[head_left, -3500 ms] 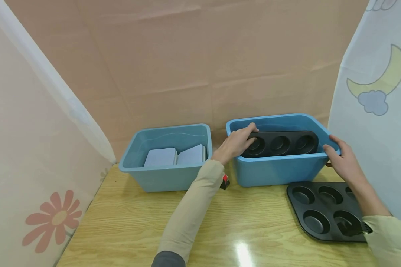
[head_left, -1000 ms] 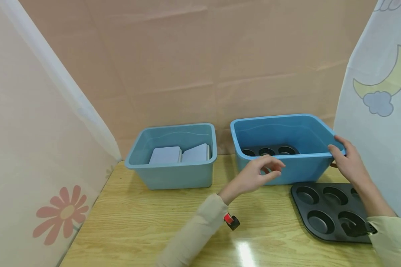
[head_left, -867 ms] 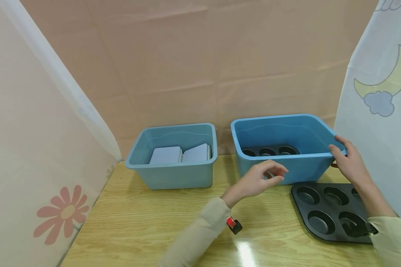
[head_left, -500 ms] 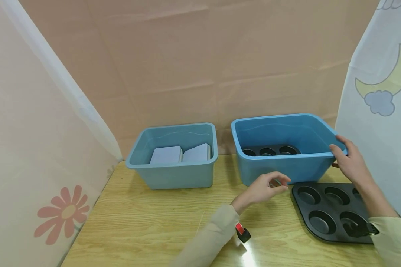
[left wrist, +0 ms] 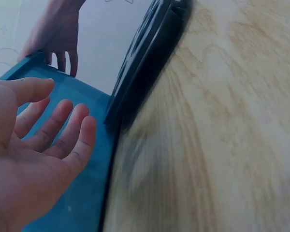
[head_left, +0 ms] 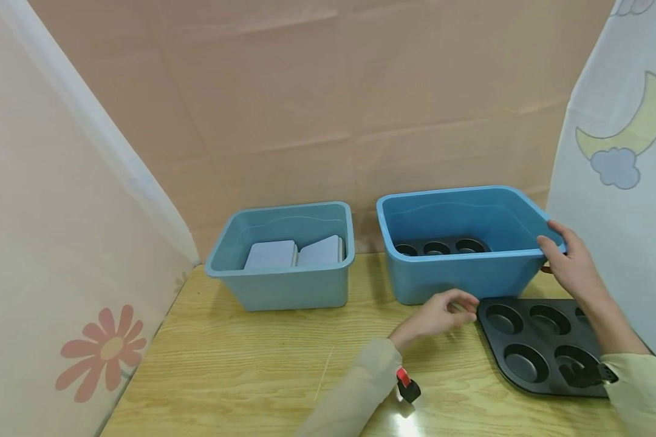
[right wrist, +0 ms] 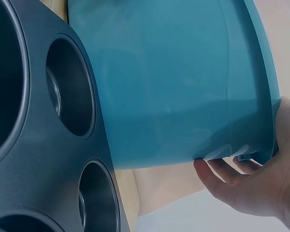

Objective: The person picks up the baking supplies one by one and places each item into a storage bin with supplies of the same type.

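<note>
A blue bin (head_left: 459,276) stands at the back right of the wooden table (head_left: 240,364), with a black muffin tray (head_left: 443,247) lying inside it. My right hand (head_left: 565,261) grips the bin's right rim, fingers curled under the lip (right wrist: 227,174). A second black muffin tray (head_left: 536,346) lies flat on the table in front of the bin. My left hand (head_left: 440,312) hovers empty beside that tray's left edge (left wrist: 140,67), fingers loosely spread (left wrist: 53,130), just in front of the bin wall.
A second, lighter blue bin (head_left: 284,285) at the back left holds two pale grey blocks (head_left: 292,253). Printed curtains hang at the left (head_left: 60,243) and right (head_left: 623,152); a brown backdrop closes the rear.
My left hand left the tray in the bin, came out over the rim and dropped down to the table, moving right toward the second tray. The right hand stayed on the bin rim.
</note>
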`<state>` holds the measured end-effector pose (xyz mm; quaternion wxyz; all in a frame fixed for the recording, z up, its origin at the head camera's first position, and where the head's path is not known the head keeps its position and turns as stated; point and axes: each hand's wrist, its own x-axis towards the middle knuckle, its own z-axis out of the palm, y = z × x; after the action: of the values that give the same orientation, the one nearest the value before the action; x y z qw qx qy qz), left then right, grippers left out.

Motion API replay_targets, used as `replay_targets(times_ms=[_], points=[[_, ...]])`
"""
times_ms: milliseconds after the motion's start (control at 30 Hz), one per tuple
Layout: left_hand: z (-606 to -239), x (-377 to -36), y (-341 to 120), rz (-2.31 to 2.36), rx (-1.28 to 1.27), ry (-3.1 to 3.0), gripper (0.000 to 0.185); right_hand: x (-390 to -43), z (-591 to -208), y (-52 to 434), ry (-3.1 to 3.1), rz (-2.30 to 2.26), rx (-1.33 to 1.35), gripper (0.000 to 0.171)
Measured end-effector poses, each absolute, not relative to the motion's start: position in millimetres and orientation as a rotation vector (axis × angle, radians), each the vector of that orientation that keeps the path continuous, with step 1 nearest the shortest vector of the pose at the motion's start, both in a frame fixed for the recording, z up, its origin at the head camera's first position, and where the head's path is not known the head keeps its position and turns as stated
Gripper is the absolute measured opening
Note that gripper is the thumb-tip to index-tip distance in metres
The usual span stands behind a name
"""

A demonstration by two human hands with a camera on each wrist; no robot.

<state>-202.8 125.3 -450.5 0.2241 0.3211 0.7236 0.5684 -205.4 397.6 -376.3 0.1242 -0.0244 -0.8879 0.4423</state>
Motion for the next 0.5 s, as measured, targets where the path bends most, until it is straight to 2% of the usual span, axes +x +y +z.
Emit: replay_targets(times_ms=[500], points=[[-465.6, -201.3, 138.3, 1.566, 0.795, 2.064, 0.035, -206.4, -378.2, 398.4, -2.586, 1.277, -0.072, 0.064]])
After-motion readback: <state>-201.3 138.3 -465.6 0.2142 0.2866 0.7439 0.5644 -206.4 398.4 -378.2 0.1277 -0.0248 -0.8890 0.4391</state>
